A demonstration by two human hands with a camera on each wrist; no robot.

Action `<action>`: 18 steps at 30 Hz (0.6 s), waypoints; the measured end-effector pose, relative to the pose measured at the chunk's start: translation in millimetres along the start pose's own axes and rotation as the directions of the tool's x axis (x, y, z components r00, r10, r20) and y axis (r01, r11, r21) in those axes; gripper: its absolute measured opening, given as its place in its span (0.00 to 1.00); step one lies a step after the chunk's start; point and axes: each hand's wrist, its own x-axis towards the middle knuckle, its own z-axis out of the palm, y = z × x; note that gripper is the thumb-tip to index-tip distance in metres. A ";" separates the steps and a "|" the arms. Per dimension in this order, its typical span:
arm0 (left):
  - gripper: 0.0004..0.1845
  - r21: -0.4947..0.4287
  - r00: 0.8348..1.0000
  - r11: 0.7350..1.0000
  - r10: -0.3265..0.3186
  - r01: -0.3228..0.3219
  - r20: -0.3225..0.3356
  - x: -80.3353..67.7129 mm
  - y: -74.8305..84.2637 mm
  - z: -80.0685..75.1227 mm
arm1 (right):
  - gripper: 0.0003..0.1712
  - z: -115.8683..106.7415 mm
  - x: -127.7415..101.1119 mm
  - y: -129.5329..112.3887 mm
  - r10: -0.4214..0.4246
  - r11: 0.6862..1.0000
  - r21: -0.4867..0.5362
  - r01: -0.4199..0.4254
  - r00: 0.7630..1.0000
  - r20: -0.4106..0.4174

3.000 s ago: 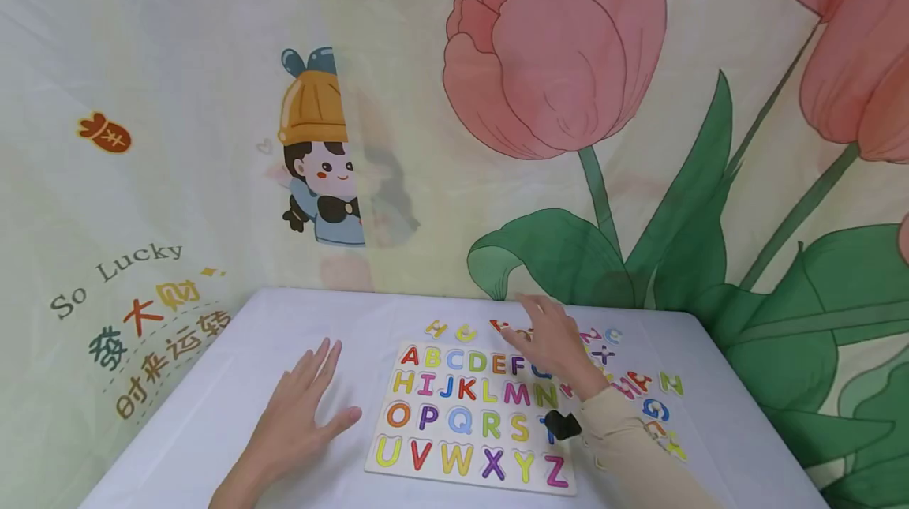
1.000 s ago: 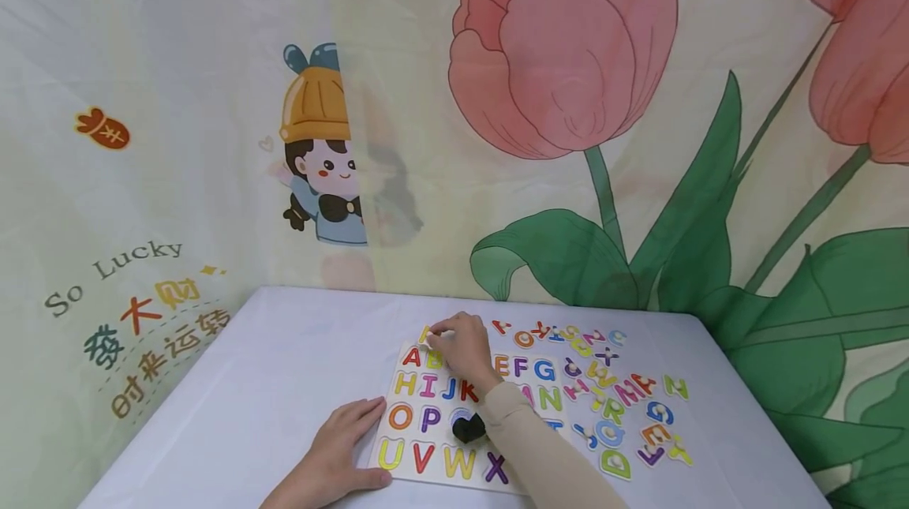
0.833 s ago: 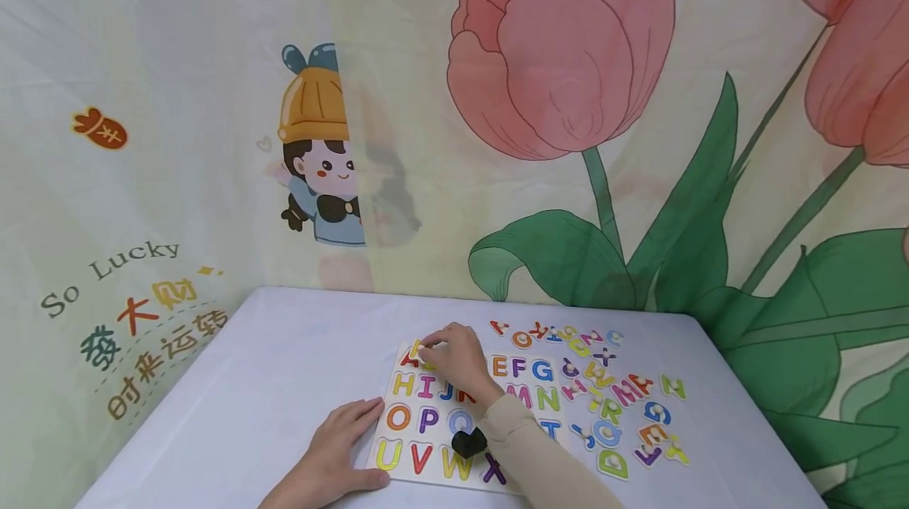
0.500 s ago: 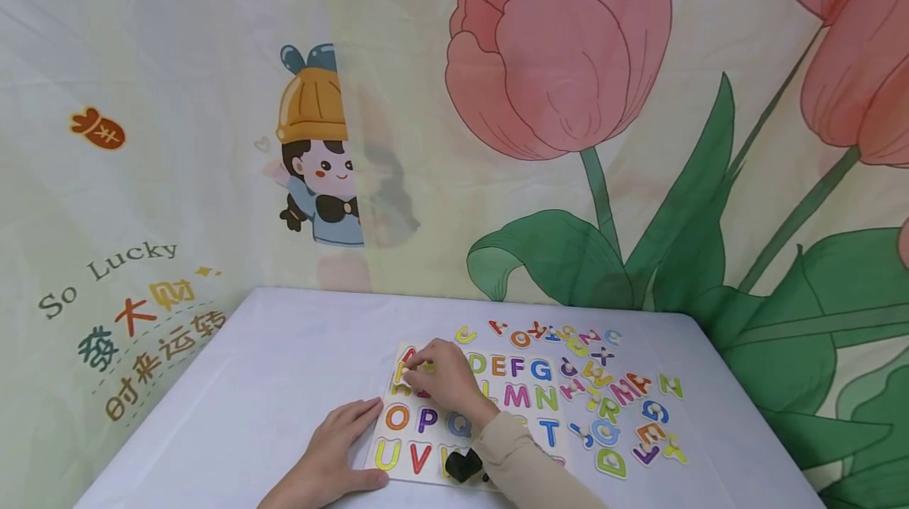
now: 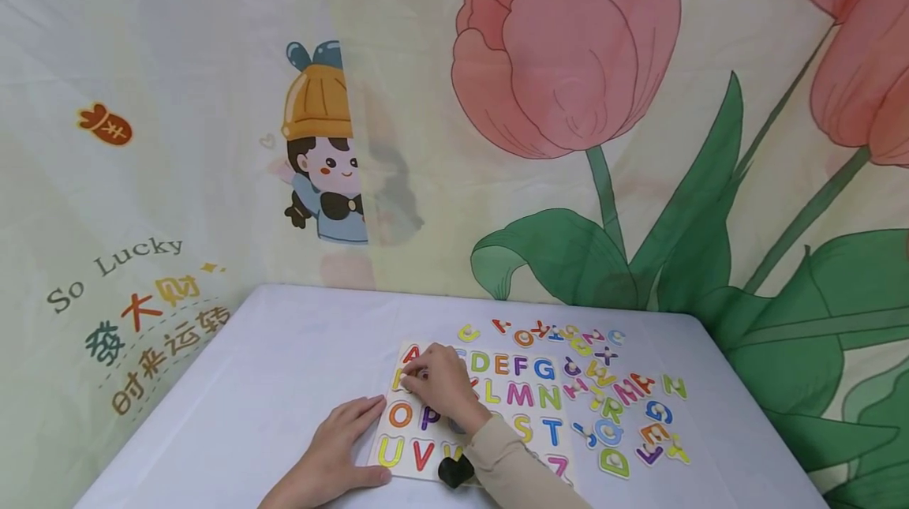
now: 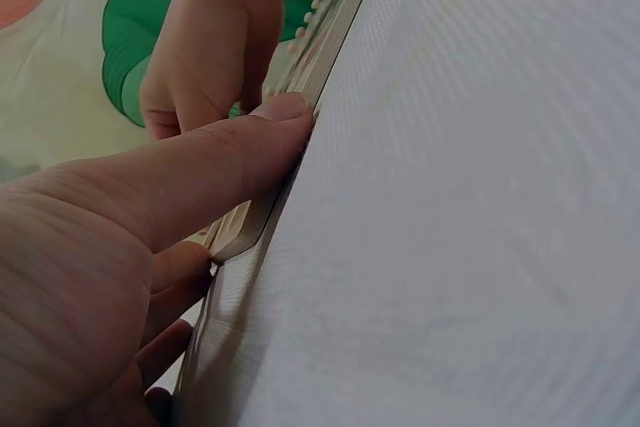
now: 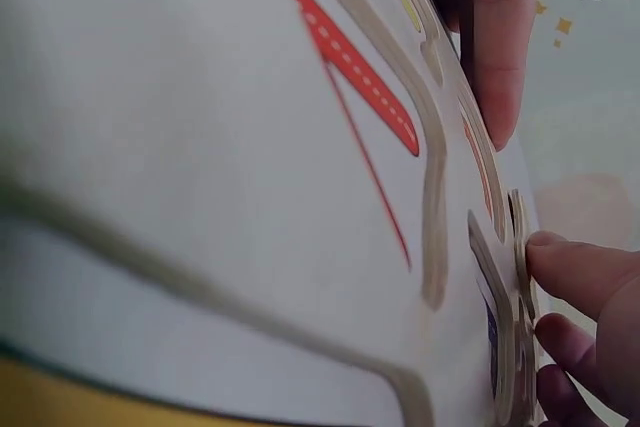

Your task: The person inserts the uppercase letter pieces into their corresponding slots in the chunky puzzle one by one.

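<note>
A white alphabet puzzle board (image 5: 439, 455) lies on the table, with coloured letters A to Z in rows. My left hand (image 5: 330, 446) rests at its near left corner. The thumb (image 6: 230, 152) presses the front edge and the other fingers lie along the left side, fairly straight. My right hand (image 5: 447, 387) reaches over the board and pinches a yellow letter H piece (image 5: 398, 381) at the H place in the left column. In the right wrist view the right fingertips (image 7: 545, 240) are at the board's edge. The right hand covers several letters near B, I and J.
Loose letter pieces, including a green D (image 5: 614, 463), a blue G (image 5: 659, 413) and a yellow C (image 5: 469, 333), lie right of and behind the board. A black wrist device (image 5: 455, 472) hangs under my right sleeve. A printed curtain (image 5: 426, 256) stands behind the white table (image 5: 284, 351).
My right hand has taken the yellow H from behind the board and brought it forward to the left column. My left hand has moved right to the board's corner and stayed there.
</note>
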 end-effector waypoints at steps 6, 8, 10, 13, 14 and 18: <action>0.59 -0.022 1.000 0.999 -0.023 0.023 0.015 1.1 -1.5 1.2 | 0.03 0.0 0.9 1.3 -0.003 1.000 0.005 0.003 1.000 0.009; 0.59 -0.023 0.999 0.999 -0.030 0.031 0.016 1.1 -2.1 1.8 | 0.04 -1.2 1.2 2.5 -0.023 1.000 0.017 0.022 0.999 0.025; 0.59 -0.020 0.999 0.999 -0.029 0.029 0.014 0.6 -2.3 2.0 | 0.06 -6.1 1.8 4.9 -0.039 0.997 0.064 0.036 0.998 0.053; 0.59 -0.027 0.999 0.999 -0.031 0.032 0.014 0.2 -0.9 1.4 | 0.09 -19.5 4.1 14.1 -0.005 0.991 0.132 -0.001 0.999 0.046; 0.59 -0.030 0.999 0.999 -0.033 0.033 0.015 0.1 -0.4 1.2 | 0.10 -25.1 5.4 18.4 0.024 0.989 0.148 -0.026 1.000 0.021; 0.59 -0.038 0.998 0.997 -0.061 0.062 0.022 -0.5 1.2 1.3 | 0.10 -41.0 13.2 41.8 0.201 0.971 0.164 -0.176 0.968 -0.149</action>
